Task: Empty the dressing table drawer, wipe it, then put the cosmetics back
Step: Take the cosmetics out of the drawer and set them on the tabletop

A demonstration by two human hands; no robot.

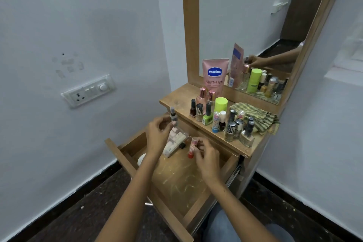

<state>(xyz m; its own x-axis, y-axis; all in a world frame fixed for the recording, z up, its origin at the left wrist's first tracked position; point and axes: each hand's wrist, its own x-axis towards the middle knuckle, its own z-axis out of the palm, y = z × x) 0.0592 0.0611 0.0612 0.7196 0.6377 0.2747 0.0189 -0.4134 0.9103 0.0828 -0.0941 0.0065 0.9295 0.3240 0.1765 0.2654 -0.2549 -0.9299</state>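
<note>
The wooden drawer (176,186) of the dressing table stands pulled out, its floor dusty and streaked. My left hand (157,133) pinches a small dark spray bottle (173,117) above the drawer's far left corner. My right hand (206,159) holds a small tube with a red base (192,147) over the drawer's back. A clear case of pale pink pieces (174,141) lies in the drawer between my hands, and a white round lid (141,159) shows at the left wall.
On the table top (176,102) stand several nail polish bottles (233,127), a lime-capped bottle (221,106), a pink Vaseline tube (215,76) and a striped green cloth (255,116). A mirror (255,25) rises behind. A wall socket (88,91) is at the left.
</note>
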